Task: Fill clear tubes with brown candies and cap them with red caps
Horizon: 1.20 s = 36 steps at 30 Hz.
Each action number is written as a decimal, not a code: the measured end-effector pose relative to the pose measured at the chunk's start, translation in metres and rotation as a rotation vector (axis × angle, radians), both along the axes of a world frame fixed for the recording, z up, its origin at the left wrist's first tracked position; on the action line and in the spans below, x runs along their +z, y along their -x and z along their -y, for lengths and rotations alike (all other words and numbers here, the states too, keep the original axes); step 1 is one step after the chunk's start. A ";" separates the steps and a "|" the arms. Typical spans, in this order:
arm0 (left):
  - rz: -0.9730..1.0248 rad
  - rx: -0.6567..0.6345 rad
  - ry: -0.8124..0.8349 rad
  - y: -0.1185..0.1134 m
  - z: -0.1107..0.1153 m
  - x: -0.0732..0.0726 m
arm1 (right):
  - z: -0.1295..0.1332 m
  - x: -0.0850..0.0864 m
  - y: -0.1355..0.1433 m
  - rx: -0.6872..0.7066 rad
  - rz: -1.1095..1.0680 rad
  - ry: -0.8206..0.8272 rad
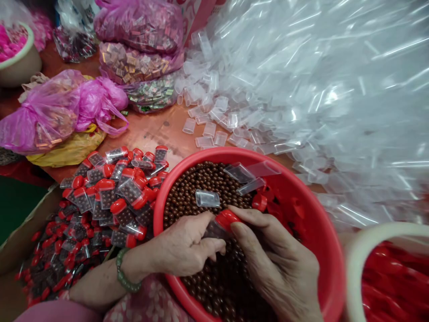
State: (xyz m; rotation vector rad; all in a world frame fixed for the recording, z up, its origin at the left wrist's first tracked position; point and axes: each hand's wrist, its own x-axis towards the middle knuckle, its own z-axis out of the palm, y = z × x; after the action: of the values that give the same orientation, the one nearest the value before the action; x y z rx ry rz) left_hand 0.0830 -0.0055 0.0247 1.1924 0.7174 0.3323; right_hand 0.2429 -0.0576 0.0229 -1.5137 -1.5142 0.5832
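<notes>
Red cap [228,218] and clear container [213,231] held over brown balls

Left hand [187,246]: thumb and index finger grip the clear container, dark contents visible through its wall; remaining fingers curled beneath. Green bead bracelet [124,273] at wrist. Right hand [278,259]: thumb and index finger pinch the red cap at the container's end; other fingers bent, partly hidden. Whether the cap is fully seated: cannot tell.

Position: both hands above the red basin [160,203], which bears the brown balls [184,190]. One empty clear sleeve [207,198] lies on the balls just beyond the hands; loose red caps [275,209] sit at the basin's right side.

Surroundings: filled, red-capped containers [117,190] heaped left of the basin, partly in a cardboard box [31,215]. Large mass of clear sleeves [301,89] beyond and to the right. Pale tub [352,268] of red pieces [392,281], right. Pink bags [50,107] on the orange table [154,127], far left.
</notes>
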 end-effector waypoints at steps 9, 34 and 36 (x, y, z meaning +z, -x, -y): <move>0.128 0.055 0.164 0.000 0.002 -0.002 | 0.002 0.004 0.002 0.078 0.135 -0.035; 0.167 0.226 0.554 -0.008 0.004 -0.008 | -0.004 -0.011 0.011 0.260 0.737 -0.464; 0.025 0.334 0.330 -0.007 0.008 -0.014 | -0.003 -0.012 0.014 0.257 0.747 -0.473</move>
State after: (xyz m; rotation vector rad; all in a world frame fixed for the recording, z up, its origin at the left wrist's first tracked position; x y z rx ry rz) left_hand 0.0900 -0.0139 0.0104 0.7539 0.9132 0.4842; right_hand 0.2293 -0.0541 0.0105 -1.2136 -2.2357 -0.2503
